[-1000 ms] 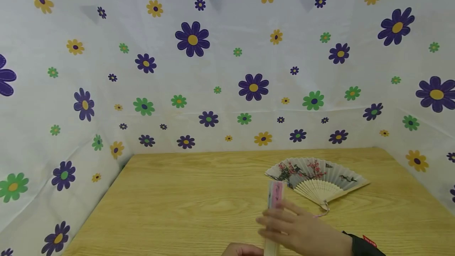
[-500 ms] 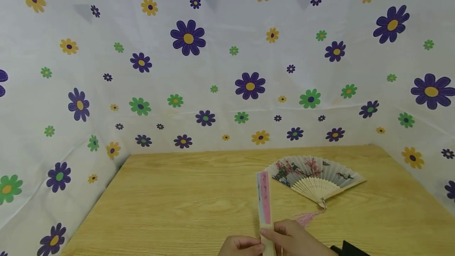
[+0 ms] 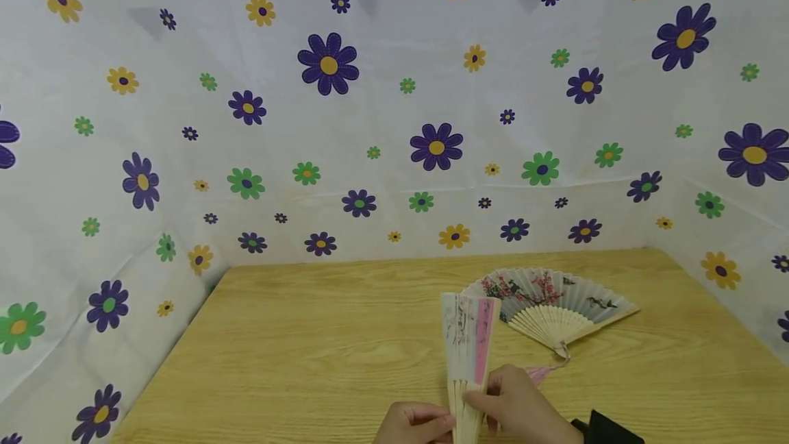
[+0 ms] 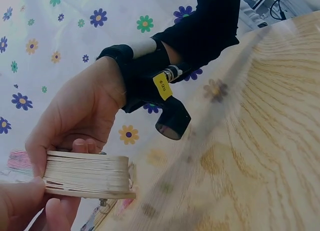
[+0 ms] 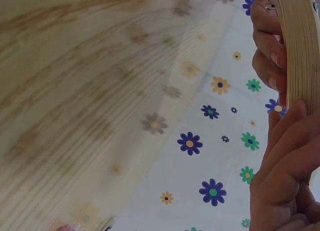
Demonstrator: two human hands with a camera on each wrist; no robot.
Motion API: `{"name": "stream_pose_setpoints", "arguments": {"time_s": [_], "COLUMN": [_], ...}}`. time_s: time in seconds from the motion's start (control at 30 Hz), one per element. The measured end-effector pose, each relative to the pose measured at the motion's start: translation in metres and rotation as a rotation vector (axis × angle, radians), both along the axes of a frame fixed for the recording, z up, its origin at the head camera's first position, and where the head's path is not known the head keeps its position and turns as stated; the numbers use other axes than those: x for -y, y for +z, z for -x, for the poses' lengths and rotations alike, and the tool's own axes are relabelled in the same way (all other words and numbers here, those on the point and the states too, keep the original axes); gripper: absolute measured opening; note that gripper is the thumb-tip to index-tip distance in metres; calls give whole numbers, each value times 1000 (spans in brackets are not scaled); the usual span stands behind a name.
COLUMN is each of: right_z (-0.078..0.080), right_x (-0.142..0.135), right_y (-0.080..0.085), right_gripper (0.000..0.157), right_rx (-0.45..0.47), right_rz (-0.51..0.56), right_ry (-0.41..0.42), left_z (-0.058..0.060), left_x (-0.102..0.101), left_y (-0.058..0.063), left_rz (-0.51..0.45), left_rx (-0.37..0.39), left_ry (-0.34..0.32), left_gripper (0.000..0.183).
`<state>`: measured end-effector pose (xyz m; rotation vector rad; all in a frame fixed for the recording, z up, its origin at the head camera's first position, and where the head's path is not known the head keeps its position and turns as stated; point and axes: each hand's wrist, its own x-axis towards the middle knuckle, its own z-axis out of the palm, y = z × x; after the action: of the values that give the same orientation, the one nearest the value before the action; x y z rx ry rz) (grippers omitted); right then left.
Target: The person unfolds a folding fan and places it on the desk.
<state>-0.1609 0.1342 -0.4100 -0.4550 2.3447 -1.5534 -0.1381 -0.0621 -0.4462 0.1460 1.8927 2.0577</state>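
A folding fan (image 3: 460, 341) with pale wooden ribs and white and pink printed leaf stands partly unfolded between both hands in the head view. My left hand (image 3: 416, 422) pinches its ribs from the left, low down. My right hand (image 3: 520, 399) holds the right side, thumb on the front ribs. In the left wrist view, the stacked ribs (image 4: 90, 173) lie between the fingers of both hands, with a metal rivet (image 4: 103, 202) near their end. The right wrist view shows the rib edges (image 5: 302, 51) gripped from two sides.
Behind the held fan, a second folding fan (image 3: 548, 314) lies spread on the wooden table (image 3: 308, 341), with plum-blossom print and a pink tassel (image 3: 538, 374). White cloth (image 3: 370, 115) with printed flowers surrounds the table's back and sides.
The right hand has come down from across the fan's front to grip its right side. The held fan was a narrow stick; its leaf has spread into a narrow wedge.
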Motion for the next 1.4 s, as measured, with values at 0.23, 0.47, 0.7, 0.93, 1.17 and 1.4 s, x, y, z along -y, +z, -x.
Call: {"name": "stream_pose_setpoints", "arguments": {"time_s": [0.23,0.47,0.7,0.93,1.17,1.4], "right_z": [0,-1,-2,-1,-2,-3], "right_x": [-1,-5,-8,-11,-12,-15], "right_y": [-1,-2,-6,-5,-7,-7], "right_gripper": [42,47,46,49,48,49], "right_rx": [-43,-60,-37,-103,-70,-91], "right_rz": [3,-34,-21,-51,-47,-71], "right_ry": [-8,-56,-66,-94,-114,-135], "left_z": [0,1,3,3,3,4], "left_x": [0,4,6,7,6,9], "left_y": [1,-2,-4,-3,-2,0], "left_rz": [-46,-37,-27,63,82,107], "left_rx": [2,-23,-6,2,34,37], "left_ry": [8,26,29,97,106,118], "left_gripper": [29,31,33,26,19,16]}}
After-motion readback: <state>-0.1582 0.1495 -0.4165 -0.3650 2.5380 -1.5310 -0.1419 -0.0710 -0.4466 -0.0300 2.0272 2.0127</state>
